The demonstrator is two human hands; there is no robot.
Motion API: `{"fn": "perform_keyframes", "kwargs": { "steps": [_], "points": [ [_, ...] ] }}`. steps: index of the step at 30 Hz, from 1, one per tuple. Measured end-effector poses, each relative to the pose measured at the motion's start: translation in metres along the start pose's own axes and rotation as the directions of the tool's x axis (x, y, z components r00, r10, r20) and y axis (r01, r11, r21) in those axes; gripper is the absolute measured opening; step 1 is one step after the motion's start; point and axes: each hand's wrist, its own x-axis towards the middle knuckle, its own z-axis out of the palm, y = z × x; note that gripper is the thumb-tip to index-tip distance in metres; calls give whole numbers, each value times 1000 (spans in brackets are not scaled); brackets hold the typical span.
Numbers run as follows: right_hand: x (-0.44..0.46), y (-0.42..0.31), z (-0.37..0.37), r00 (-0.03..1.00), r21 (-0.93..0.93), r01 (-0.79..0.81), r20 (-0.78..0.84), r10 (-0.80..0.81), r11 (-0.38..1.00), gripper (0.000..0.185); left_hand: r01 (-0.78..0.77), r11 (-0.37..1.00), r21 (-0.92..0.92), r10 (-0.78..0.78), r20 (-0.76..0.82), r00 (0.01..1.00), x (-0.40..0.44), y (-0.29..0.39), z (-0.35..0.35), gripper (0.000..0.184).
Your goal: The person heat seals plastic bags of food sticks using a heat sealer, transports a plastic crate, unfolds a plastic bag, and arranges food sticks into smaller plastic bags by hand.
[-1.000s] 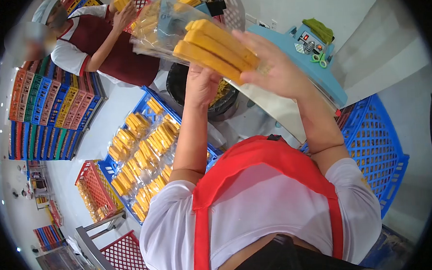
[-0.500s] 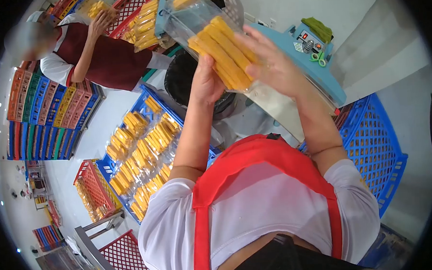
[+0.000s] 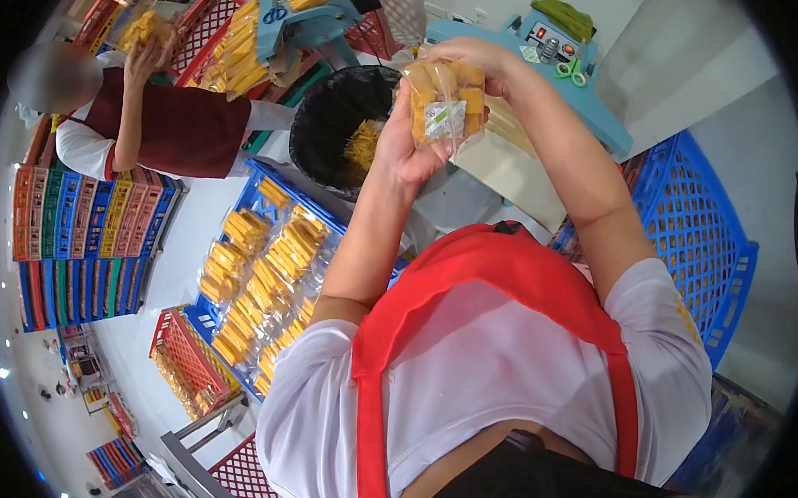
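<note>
A clear plastic bag of yellow snack sticks (image 3: 463, 90) is held up in front of me, its end turned to face me. On that end shows a small white and green label (image 3: 445, 120). My left hand (image 3: 405, 151) grips the bag from the left and below, thumb along its side. Behind the bag's upper right corner, my right hand (image 3: 484, 60) holds it, with most of its fingers hidden. Just past my right hand stands a light-blue machine (image 3: 589, 107) with knobs, a red-lit switch and green-handled scissors (image 3: 571, 72) on top.
A blue crate (image 3: 262, 179) at left holds several bagged sticks. Behind it stands a black-lined bin (image 3: 325, 92) with yellow scraps. Another blue crate (image 3: 697, 236) is at right. A co-worker in a maroon apron (image 3: 180, 125) handles a bag near stacked crates (image 3: 95, 218).
The bag has turned from showing its long side to showing its labelled end. My right hand has moved from the bag's front to its far upper corner. My view has shifted slightly.
</note>
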Motion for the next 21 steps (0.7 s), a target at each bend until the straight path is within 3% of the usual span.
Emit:
{"fn": "perform_keyframes", "kwargs": {
  "steps": [4,5,6,7,8,9,10,11,13,14,15,17,19,21],
  "points": [
    [-17,-1,-4,991,-116,113,-61,-121,987,32,36,998,-54,-31,96,995,7,-5,-6,42],
    [-30,-1,-3,898,-479,277,-180,-402,833,39,-8,1000,7,7,126,992,8,-5,-11,42],
    [-45,-4,2,725,-786,306,-173,-667,537,47,-55,996,66,44,157,987,9,-6,-13,43],
    [-63,-5,0,725,-786,301,-179,-665,540,47,-49,997,64,39,157,987,11,-9,-11,43],
    [-83,-5,-4,729,-871,285,-74,-680,400,55,-241,917,318,202,149,968,13,-14,-7,44],
    [-98,-2,-7,737,-931,268,32,-675,249,63,-395,740,544,355,182,917,14,-19,-6,47],
    [-105,10,-8,744,-932,258,23,-668,256,63,-379,718,584,336,185,923,18,-21,-8,58],
    [-111,30,-10,750,-929,221,-32,-661,297,65,-370,729,576,328,181,927,23,-28,-11,58],
    [-121,59,-23,759,-929,157,-103,-643,334,68,-384,487,784,344,232,910,37,-49,-17,64],
    [-123,70,-32,784,-858,163,-187,-591,487,71,-377,504,777,333,228,915,46,-60,-25,64],
    [-123,83,-40,806,-759,168,-262,-530,629,74,-386,352,853,331,272,904,56,-69,-37,65],
    [-116,117,-57,791,-740,161,-300,-534,653,73,-383,3,924,299,365,882,71,-84,-64,67],
    [-115,142,-61,773,-721,163,-331,-541,674,73,-363,-43,931,264,361,894,75,-103,-75,69],
    [-118,157,-59,734,-667,262,-331,-593,697,71,-224,184,957,339,152,928,72,-119,-73,68]
  ]
}}
